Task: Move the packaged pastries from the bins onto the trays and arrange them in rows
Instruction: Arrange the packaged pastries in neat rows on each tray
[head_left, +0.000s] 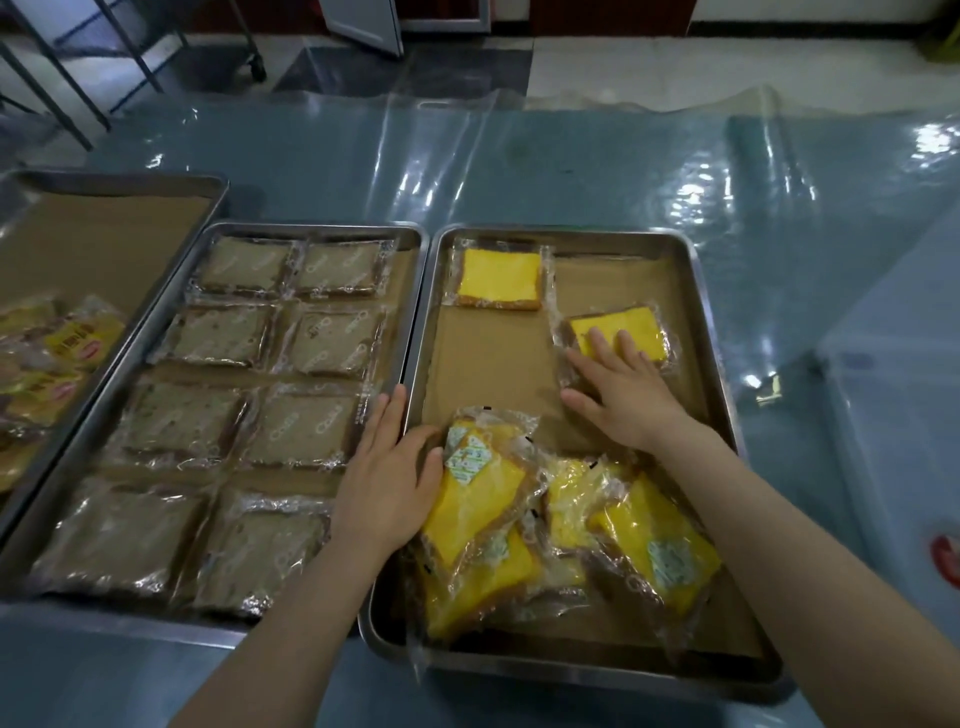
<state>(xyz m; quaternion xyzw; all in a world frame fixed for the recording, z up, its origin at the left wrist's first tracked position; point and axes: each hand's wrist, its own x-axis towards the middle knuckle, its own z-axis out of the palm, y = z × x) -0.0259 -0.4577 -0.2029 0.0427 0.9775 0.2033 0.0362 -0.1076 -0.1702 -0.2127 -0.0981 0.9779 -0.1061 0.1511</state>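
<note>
While the right hand (623, 395) presses flat, fingers spread, on a clear-wrapped yellow pastry (636, 330) near the right tray's (719, 332) right edge, the left hand (387, 467) lies relaxed, gripping nothing, against a pile (649, 540) of such packets crowding that tray's near edge. Another packet (500, 278) sits in its far left corner. The middle tray (311, 228) holds eight brown pastries (306, 426) in two columns; a heap (57, 353) lies on the left tray (119, 179).

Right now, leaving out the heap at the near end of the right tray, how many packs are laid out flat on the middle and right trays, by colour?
Brown packs: 8
Yellow packs: 2
Total: 10
</note>
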